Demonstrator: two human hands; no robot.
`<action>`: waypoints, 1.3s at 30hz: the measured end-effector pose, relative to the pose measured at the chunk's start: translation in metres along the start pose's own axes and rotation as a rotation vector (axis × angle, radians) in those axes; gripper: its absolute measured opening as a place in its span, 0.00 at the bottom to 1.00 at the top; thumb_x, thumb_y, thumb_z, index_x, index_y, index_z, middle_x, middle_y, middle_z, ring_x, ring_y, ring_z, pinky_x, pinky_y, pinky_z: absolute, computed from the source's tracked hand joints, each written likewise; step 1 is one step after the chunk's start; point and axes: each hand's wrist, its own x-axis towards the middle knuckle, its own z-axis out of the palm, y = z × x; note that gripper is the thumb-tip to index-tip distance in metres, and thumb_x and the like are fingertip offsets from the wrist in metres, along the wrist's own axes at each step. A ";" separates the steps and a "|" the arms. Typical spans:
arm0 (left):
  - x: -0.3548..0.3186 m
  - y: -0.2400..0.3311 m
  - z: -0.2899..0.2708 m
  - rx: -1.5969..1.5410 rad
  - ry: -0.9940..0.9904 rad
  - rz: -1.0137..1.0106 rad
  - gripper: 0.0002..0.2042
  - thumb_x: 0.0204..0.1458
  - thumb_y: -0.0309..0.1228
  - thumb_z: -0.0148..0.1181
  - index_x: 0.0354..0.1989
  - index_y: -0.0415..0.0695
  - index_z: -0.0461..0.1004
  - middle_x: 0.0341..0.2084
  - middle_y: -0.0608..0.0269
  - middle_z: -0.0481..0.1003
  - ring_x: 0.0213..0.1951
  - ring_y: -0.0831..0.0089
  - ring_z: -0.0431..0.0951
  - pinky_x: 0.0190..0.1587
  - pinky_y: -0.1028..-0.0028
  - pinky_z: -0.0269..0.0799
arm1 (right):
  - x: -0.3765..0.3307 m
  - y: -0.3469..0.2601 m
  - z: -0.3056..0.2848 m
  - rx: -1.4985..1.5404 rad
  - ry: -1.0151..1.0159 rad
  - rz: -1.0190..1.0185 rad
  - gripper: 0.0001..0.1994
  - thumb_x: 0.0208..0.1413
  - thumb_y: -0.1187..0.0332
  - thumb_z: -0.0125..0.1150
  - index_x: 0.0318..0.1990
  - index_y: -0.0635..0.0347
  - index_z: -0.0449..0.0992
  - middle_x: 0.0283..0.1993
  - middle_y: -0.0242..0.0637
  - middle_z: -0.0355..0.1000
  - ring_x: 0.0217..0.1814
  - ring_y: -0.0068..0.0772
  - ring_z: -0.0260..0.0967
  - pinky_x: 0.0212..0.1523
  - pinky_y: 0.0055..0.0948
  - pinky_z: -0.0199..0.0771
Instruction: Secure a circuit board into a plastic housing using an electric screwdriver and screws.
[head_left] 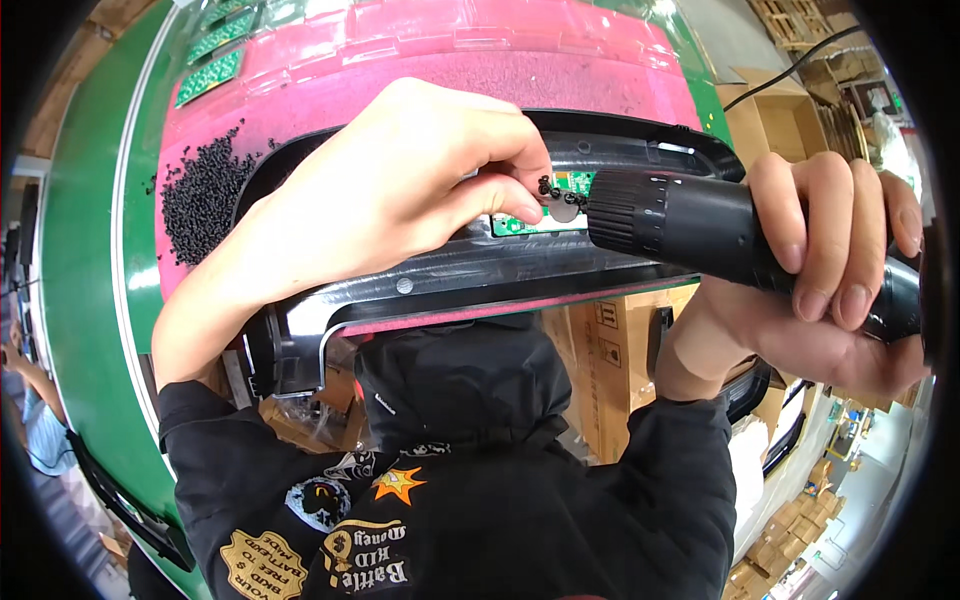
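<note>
Where pink mat [420, 90] lies, green bench [90, 300] — cardboard boxes [770, 120] beyond

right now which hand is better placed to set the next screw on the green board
Left. The left hand pinches small black screws at its fingertips right over the green circuit board. The right hand is wrapped around the black power screwdriver, so it looks unable to pick anything up.
</note>
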 end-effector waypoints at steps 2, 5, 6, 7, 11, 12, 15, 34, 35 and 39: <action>0.000 -0.004 0.001 -0.039 -0.001 0.005 0.07 0.50 0.23 0.67 0.33 0.34 0.76 0.28 0.57 0.79 0.32 0.64 0.81 0.36 0.70 0.75 | 0.005 0.004 -0.019 0.087 -0.083 0.019 0.22 0.38 0.57 0.71 0.38 0.52 0.68 0.20 0.19 0.68 0.20 0.15 0.63 0.33 0.20 0.65; 0.002 -0.007 0.002 0.005 -0.068 0.035 0.08 0.48 0.23 0.67 0.34 0.34 0.76 0.28 0.56 0.79 0.33 0.62 0.81 0.36 0.70 0.75 | 0.004 -0.002 -0.027 0.030 -0.148 0.099 0.23 0.38 0.54 0.71 0.38 0.52 0.68 0.20 0.19 0.69 0.21 0.14 0.65 0.33 0.20 0.66; 0.004 -0.006 0.003 -0.002 -0.045 0.061 0.08 0.47 0.23 0.68 0.34 0.35 0.76 0.28 0.56 0.79 0.33 0.61 0.81 0.36 0.69 0.75 | 0.004 0.000 -0.035 0.080 -0.162 0.088 0.24 0.37 0.54 0.71 0.39 0.52 0.68 0.20 0.18 0.69 0.21 0.15 0.65 0.33 0.21 0.66; 0.006 -0.006 0.004 -0.009 -0.022 0.088 0.09 0.46 0.22 0.68 0.34 0.35 0.76 0.28 0.56 0.78 0.33 0.60 0.81 0.36 0.68 0.75 | 0.005 0.001 -0.041 0.128 -0.176 0.075 0.24 0.37 0.54 0.71 0.39 0.52 0.68 0.20 0.18 0.68 0.20 0.15 0.65 0.33 0.22 0.67; 0.004 -0.011 0.006 0.084 -0.017 0.200 0.08 0.46 0.22 0.68 0.33 0.36 0.76 0.28 0.56 0.78 0.32 0.59 0.80 0.35 0.67 0.74 | 0.006 0.010 -0.039 0.022 -0.294 0.093 0.27 0.37 0.53 0.71 0.43 0.54 0.67 0.24 0.22 0.70 0.24 0.17 0.66 0.35 0.23 0.67; 0.003 -0.007 0.006 0.183 0.019 0.219 0.07 0.46 0.22 0.68 0.33 0.36 0.77 0.28 0.56 0.78 0.32 0.59 0.80 0.35 0.67 0.74 | 0.008 0.014 -0.044 0.065 -0.394 0.114 0.30 0.37 0.50 0.72 0.45 0.55 0.67 0.26 0.23 0.70 0.25 0.18 0.66 0.34 0.23 0.66; -0.001 -0.001 0.007 0.341 0.190 0.171 0.06 0.47 0.20 0.67 0.32 0.36 0.78 0.28 0.57 0.79 0.33 0.62 0.81 0.35 0.70 0.75 | 0.007 0.009 -0.043 0.019 -0.372 0.119 0.33 0.37 0.46 0.74 0.46 0.56 0.67 0.26 0.21 0.69 0.25 0.17 0.64 0.35 0.23 0.64; -0.006 -0.021 0.009 0.216 -0.207 0.001 0.07 0.53 0.27 0.63 0.35 0.37 0.76 0.33 0.57 0.80 0.39 0.57 0.79 0.42 0.63 0.75 | 0.024 0.023 -0.079 -0.317 -0.224 0.233 0.26 0.59 0.42 0.47 0.43 0.60 0.70 0.26 0.30 0.65 0.25 0.23 0.57 0.33 0.28 0.56; -0.006 -0.022 0.009 0.216 -0.208 0.017 0.07 0.53 0.28 0.63 0.35 0.37 0.76 0.34 0.57 0.80 0.39 0.57 0.79 0.43 0.64 0.75 | 0.024 0.023 -0.079 -0.315 -0.226 0.236 0.26 0.59 0.42 0.47 0.43 0.60 0.70 0.26 0.30 0.65 0.25 0.23 0.57 0.33 0.28 0.56; -0.006 -0.022 0.008 0.225 -0.220 0.031 0.07 0.52 0.28 0.63 0.35 0.37 0.76 0.37 0.56 0.81 0.39 0.57 0.79 0.43 0.63 0.76 | 0.025 0.025 -0.078 -0.340 -0.238 0.224 0.26 0.59 0.43 0.48 0.43 0.60 0.70 0.26 0.30 0.65 0.25 0.23 0.57 0.32 0.28 0.56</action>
